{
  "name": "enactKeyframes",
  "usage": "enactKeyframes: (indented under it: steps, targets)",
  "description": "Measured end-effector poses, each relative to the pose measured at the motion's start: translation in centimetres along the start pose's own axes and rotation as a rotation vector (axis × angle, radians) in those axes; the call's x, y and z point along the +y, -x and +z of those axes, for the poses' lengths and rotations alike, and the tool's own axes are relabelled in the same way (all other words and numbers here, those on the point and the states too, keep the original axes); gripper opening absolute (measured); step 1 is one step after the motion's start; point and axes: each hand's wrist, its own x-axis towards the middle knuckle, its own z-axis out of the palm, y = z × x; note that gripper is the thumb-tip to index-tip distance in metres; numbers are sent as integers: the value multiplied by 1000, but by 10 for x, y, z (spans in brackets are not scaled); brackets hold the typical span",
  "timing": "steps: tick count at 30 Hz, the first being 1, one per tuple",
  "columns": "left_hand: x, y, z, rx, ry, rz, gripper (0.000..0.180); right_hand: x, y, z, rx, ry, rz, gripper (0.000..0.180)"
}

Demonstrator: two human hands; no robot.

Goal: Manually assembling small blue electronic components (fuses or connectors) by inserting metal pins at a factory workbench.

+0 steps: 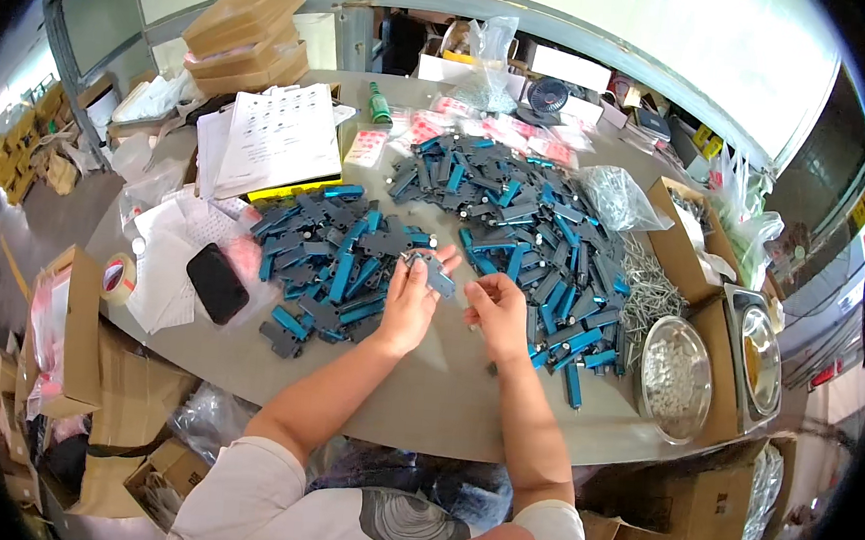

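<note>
My left hand [408, 306] is closed around a small grey plastic part [438, 276], its flat end sticking out past the fingers above the table [424, 390]. Just to its right, my right hand [501, 317] has thumb and fingertips pinched together, apart from the left hand. Whatever sits in that pinch is too small to make out. A pile of blue and dark grey plastic parts [340, 276] lies left of my left hand. A larger pile of such parts [564, 259] spreads beyond and right of my right hand.
Long thin metal pins [654, 294] lie beside the right pile, near a steel bowl [676, 436] of small white pieces. Leftward are a black phone [217, 283], a tape roll [119, 278] and papers [279, 139]. A green bottle [379, 104] and small fan [547, 95] stand farther back.
</note>
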Motion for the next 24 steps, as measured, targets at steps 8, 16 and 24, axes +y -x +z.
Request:
enactKeyframes:
  steps: [8, 16, 24]
  targets:
    - [0, 4, 0, -29, 164, -195, 31, 19, 1, 3, -251, 297, -208, 35]
    - [16, -4, -3, 126, -106, -73, 27, 5, 1, -8, -195, 600, -266, 38]
    - [55, -18, -16, 544, -1873, 340, 70, 21, -19, -80, 171, 1201, -410, 16]
